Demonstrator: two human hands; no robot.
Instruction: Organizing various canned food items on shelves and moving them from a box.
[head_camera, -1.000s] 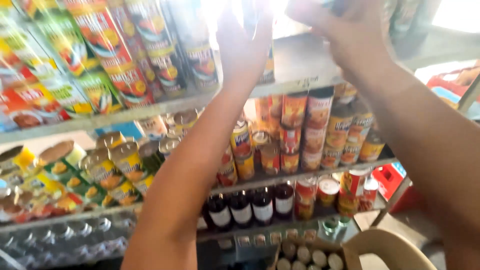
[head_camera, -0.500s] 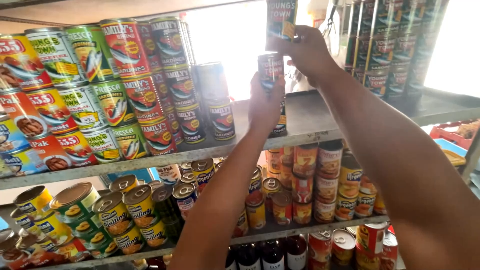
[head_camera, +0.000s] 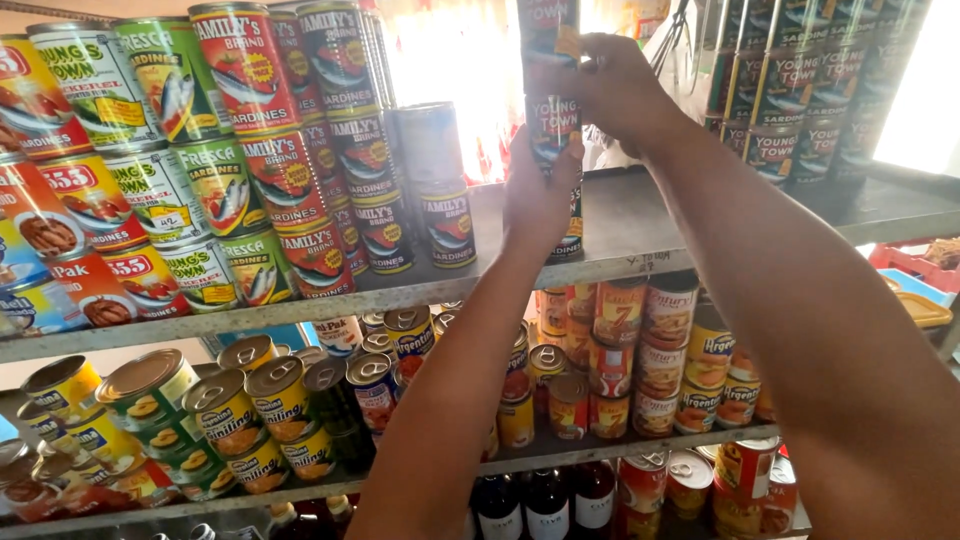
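Up at the top shelf, both hands work on a narrow stack of dark-labelled tins. The left hand is wrapped around the middle tin of that stack, palm against its near side and fingers curled round it, so it is closed on the tin. The right hand is closed too, its fingers gripping the upper tin, which sits directly on the middle one. Below the left hand a third tin of the same column stands on the grey shelf board, partly hidden by the wrist. Just left of the column is a shorter pile of blue-labelled fish tins, and beyond it rows of red and green tins lying stacked on their sides. To the right, well apart from the hands, more dark tins are stacked upright in rows. On the shelf below, orange and yellow tins stand in tiers, with tins showing their silver lids further left. Dark bottles line the lowest level.
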